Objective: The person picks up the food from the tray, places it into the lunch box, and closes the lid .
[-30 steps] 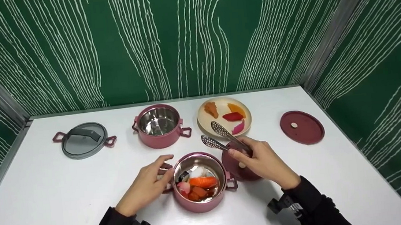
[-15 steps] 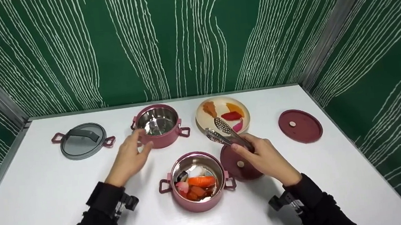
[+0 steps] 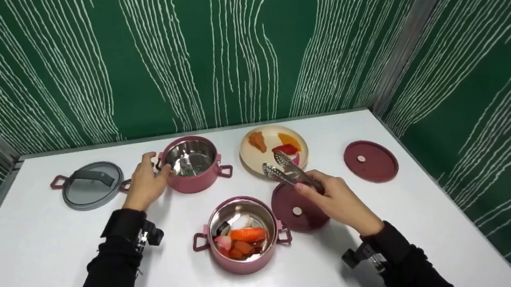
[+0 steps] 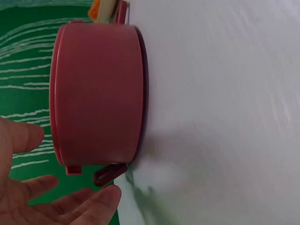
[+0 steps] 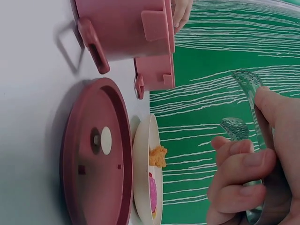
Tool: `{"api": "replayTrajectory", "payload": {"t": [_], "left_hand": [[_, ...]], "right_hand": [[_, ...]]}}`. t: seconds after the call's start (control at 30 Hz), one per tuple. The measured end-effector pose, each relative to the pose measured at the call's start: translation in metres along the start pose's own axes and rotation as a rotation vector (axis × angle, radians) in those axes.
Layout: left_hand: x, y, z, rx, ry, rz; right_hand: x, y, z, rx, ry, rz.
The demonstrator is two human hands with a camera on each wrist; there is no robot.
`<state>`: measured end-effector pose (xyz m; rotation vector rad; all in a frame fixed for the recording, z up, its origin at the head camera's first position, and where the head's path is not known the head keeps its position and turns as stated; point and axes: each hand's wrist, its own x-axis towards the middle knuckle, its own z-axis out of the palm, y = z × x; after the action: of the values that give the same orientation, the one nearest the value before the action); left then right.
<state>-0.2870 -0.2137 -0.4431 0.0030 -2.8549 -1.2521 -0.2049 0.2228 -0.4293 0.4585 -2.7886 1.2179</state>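
My left hand [image 3: 146,181] is at the left side of the back pink pot [image 3: 193,183], beside its handle. In the left wrist view the fingers are spread near the pot's handle [image 4: 110,173]; contact cannot be made out. My right hand [image 3: 335,196] grips metal tongs [image 3: 303,175] with perforated tips, which stand apart. The tongs are above the near edge of a cream plate [image 3: 250,162] and a dark red lid [image 3: 285,206]. The front pink pot [image 3: 244,265] contains an orange carrot-like piece [image 3: 248,234] and other food pieces.
A grey-rimmed glass lid [image 3: 87,192] lies at the back left. Another dark red lid [image 3: 370,165] lies at the right. On the plate are a fried chicken piece [image 3: 257,141], a yellow-orange piece [image 3: 289,141] and a red piece [image 3: 286,149]. Green walls enclose the table.
My left hand has left the front pot's handle and moved back and left to the back pot. My right hand still holds the tongs, nearly in place. The head view has shifted slightly right.
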Motion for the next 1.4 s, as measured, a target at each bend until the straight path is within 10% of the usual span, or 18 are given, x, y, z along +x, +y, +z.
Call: {"api": "replayTrajectory", "payload": {"t": [0.53, 1.4], "left_hand": [[0.024, -0.009, 0.010, 0.018, -0.130, -0.015], [-0.011, -0.016, 0.025, 0.042, 0.035, 0.060]], "right_hand": [[0.006, 0.016, -0.010, -0.021, 0.012, 0.072], [0.040, 0.046, -0.046, -0.216, -0.017, 0.155]]}}
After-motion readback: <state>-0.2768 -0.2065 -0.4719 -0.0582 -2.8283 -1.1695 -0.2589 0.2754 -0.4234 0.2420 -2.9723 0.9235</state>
